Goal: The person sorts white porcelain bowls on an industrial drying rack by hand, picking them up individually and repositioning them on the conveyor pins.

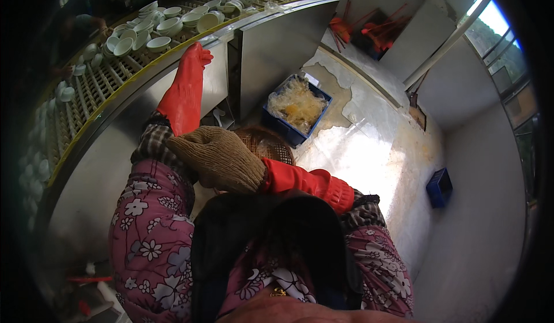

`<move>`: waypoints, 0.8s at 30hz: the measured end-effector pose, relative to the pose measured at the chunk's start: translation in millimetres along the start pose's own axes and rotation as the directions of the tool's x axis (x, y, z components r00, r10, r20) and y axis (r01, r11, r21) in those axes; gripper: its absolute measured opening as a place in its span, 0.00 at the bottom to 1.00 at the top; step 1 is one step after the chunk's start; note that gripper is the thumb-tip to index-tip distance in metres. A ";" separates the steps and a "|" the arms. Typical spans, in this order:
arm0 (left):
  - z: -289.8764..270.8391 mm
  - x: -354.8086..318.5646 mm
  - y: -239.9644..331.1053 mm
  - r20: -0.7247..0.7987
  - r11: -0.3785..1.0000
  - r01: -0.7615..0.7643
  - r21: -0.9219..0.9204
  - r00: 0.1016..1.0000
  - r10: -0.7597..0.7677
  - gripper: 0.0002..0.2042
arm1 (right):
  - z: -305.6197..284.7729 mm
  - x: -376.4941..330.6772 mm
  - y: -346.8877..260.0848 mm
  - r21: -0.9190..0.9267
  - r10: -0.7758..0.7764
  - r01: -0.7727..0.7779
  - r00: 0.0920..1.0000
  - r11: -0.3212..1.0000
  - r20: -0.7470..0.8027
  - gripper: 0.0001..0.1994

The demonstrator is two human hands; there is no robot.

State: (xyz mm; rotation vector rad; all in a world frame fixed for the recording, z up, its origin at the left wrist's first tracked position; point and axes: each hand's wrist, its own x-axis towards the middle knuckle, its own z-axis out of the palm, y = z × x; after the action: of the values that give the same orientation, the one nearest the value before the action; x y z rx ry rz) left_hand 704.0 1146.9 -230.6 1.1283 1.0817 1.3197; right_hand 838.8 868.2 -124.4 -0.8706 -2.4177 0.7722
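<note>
My left hand (pixel 187 86), in a long red rubber glove, reaches forward beside the conveyor's edge. Its fingers are stretched out with nothing visible in them. My right hand (pixel 222 158) wears a brown knitted glove over a red rubber one and lies across the left wrist. The fingers of that hand are closed at the checked cuff (pixel 153 141) of my left sleeve, where the red glove begins; the fingertips are partly hidden. Both arms have purple flowered sleeves.
Small white bowls (pixel 170 27) cover a slatted conveyor (pixel 86 95) at the far left. Below it stand metal panels (pixel 283 40). A blue crate (pixel 288 135) of plastic wrap and a brown woven basket (pixel 268 141) sit on the floor. Another blue crate (pixel 440 187) is at right.
</note>
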 end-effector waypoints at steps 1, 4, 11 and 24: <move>-18.6 5.6 11.9 -0.106 0.998 0.017 0.057 0.994 -0.011 0.27 | -9.8 7.3 -22.9 0.132 0.139 -0.153 0.984 0.979 0.113 0.17; -15.1 29.1 18.4 -0.255 0.970 0.193 0.147 0.955 -0.151 0.24 | 8.5 9.8 -4.4 -0.062 -0.205 0.198 0.968 0.978 -0.145 0.14; 14.9 38.3 68.2 0.322 0.876 0.316 -0.364 0.925 -0.200 0.27 | 4.9 11.9 26.8 0.035 0.031 -0.022 0.960 0.999 -0.277 0.14; 23.1 62.0 68.1 -0.155 0.878 -0.158 0.451 0.956 0.251 0.31 | -5.6 -3.5 4.1 0.365 0.217 -0.183 0.975 0.913 -0.055 0.16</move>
State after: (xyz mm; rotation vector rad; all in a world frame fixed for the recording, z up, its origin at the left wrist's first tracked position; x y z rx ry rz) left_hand 715.9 1205.6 -156.9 1.4921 1.4982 1.4254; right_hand 846.3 870.4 -123.6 -0.9871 -2.0331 1.1774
